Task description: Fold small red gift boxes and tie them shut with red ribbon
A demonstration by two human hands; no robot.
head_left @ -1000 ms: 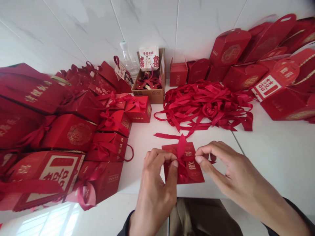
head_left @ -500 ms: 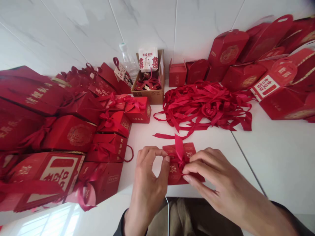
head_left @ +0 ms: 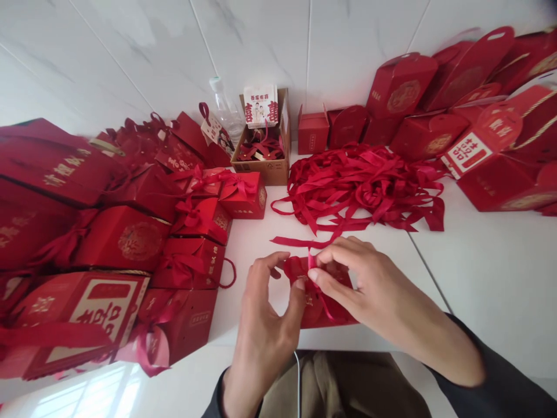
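shifted toward 12 o'clock since the earlier frame, the right hand (head_left: 365, 278) pinches a ribbon (head_left: 310, 259) between finger and thumb; the left hand (head_left: 270, 313) has finger and thumb spread apart, thumb by the red box (head_left: 311, 316). that box lies near the front edge of the table (head_left: 491, 273), at 6 o'clock. a one-sided tug could slacken the ribbon or skew the box. the ribbon pile (head_left: 365, 186) crowds 1 o'clock, wrapped boxes (head_left: 191, 319) 9; bare room opens at 3.
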